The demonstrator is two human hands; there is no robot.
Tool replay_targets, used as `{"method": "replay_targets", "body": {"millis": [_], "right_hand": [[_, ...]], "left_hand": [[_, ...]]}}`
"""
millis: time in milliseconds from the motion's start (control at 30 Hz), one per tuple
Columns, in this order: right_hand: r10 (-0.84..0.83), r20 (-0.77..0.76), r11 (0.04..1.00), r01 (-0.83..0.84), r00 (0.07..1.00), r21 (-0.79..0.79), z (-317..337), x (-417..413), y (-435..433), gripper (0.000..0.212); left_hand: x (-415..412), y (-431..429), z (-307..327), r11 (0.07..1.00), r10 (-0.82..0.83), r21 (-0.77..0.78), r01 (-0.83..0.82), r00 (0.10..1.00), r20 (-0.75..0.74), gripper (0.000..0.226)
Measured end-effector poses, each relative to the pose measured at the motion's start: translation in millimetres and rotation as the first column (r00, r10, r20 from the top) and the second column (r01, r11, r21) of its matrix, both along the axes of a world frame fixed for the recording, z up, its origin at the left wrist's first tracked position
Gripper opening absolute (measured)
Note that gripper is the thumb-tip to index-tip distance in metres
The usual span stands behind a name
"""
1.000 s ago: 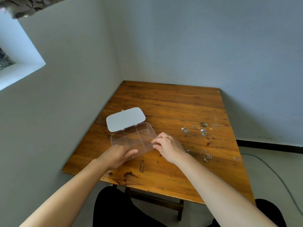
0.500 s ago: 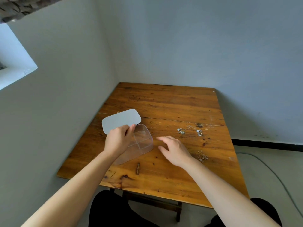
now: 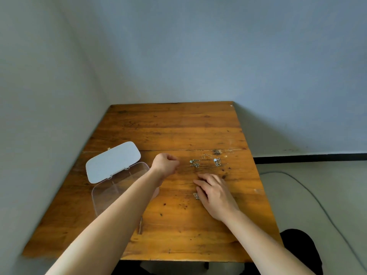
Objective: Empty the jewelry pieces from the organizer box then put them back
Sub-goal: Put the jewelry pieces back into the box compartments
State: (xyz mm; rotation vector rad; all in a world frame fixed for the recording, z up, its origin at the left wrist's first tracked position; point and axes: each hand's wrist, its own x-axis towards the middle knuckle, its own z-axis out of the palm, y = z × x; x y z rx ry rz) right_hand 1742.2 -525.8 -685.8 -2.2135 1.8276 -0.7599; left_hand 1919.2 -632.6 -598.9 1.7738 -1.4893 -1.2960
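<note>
The organizer box (image 3: pixel 111 192) lies at the table's left side, its clear divided base showing no pieces and its white lid (image 3: pixel 113 161) folded open behind it. My left forearm crosses over the base. My left hand (image 3: pixel 164 164) hovers right of the box with fingers curled, just left of a small silver chain piece (image 3: pixel 195 163). Two more jewelry pieces (image 3: pixel 217 161) lie further right. My right hand (image 3: pixel 213 192) rests palm down on the wood, fingers spread, touching another chain piece (image 3: pixel 196 196) at its left edge.
The wooden table (image 3: pixel 174 124) stands in a corner, with walls close on the left and behind. A small brown stick (image 3: pixel 140 225) lies near the front edge. A cable (image 3: pixel 317 205) runs over the floor on the right.
My left hand has let go of the organizer box and moved right toward the jewelry. My right hand slid right and slightly nearer, onto a chain piece. The view has shifted.
</note>
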Motion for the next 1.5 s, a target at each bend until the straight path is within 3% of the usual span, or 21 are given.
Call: {"method": "replay_targets", "body": {"millis": [67,133,333,567,700,800,867,1000,1067,1167,1267,1367,1500], "right_hand": [[-0.001,-0.01,1.0,0.001,1.0,0.004,-0.3,0.3,-1.2,0.035],[-0.003,-0.007,1.0,0.003,1.0,0.009,-1.6,0.1,-1.5,0.036],[-0.006,-0.002,1.0,0.006,1.0,-0.015,-5.8,-0.8,-1.4,0.034],[-0.006,0.007,1.0,0.006,1.0,-0.016,-1.7,-0.7,-0.5,0.034],[0.006,0.106,1.0,-0.009,0.994,0.023,-0.1,-3.1,-1.0,0.033],[-0.047,0.261,0.996,0.027,0.964,0.08,9.4,-14.9,-0.6,0.033],[-0.103,0.285,0.994,0.091,0.953,0.053,18.6,-28.1,4.4,0.032],[-0.231,0.24,0.969,0.246,0.943,-0.03,20.4,-53.9,25.0,0.029],[-0.281,0.222,0.959,0.284,0.933,0.019,11.8,-59.2,36.2,0.03],[-0.297,0.181,0.954,0.283,0.938,0.101,-0.8,-56.6,50.3,0.043],[-0.278,0.099,0.958,0.268,0.956,0.098,-4.0,-53.6,54.8,0.062],[-0.274,0.004,0.957,0.272,0.962,0.098,-3.2,-51.7,52.3,0.066],[-0.323,0.06,0.946,0.323,0.944,0.024,-7.6,-46.4,49.9,0.05]], "left_hand": [[-4.0,-2.8,-9.7,0.965,-0.113,-0.192,0.177,0.946,0.303,0.016],[-3.7,-5.2,-19.8,0.873,-0.161,-0.329,0.361,0.848,0.505,0.023],[1.7,2.1,-44.1,0.707,-0.206,-0.317,0.632,0.613,0.763,0.028],[9.1,12.6,-36.6,0.689,-0.341,-0.22,0.69,0.577,0.742,0.043],[15.4,28.7,-35.0,0.685,-0.261,-0.294,0.667,0.601,0.755,0.046],[15.2,46.7,-38.8,0.662,-0.242,-0.374,0.649,0.658,0.713,0.039],[12.6,59.9,-42.5,0.644,-0.25,-0.435,0.629,0.711,0.658,0.034],[-2.2,86.0,-52.1,0.72,-0.296,-0.428,0.546,0.8,0.522,0.033],[-11.2,97.5,-60.2,0.743,-0.285,-0.424,0.518,0.818,0.499,0.035],[-18.6,112.2,-71.7,0.735,-0.215,-0.45,0.507,0.804,0.554,0.041],[-22.2,121.5,-76.8,0.695,-0.197,-0.416,0.587,0.711,0.675,0.045],[-23.9,122.2,-76.0,0.69,-0.197,-0.381,0.615,0.666,0.719,0.044],[-25.7,124.1,-74.5,0.681,-0.127,-0.506,0.528,0.767,0.629,0.019]]}}
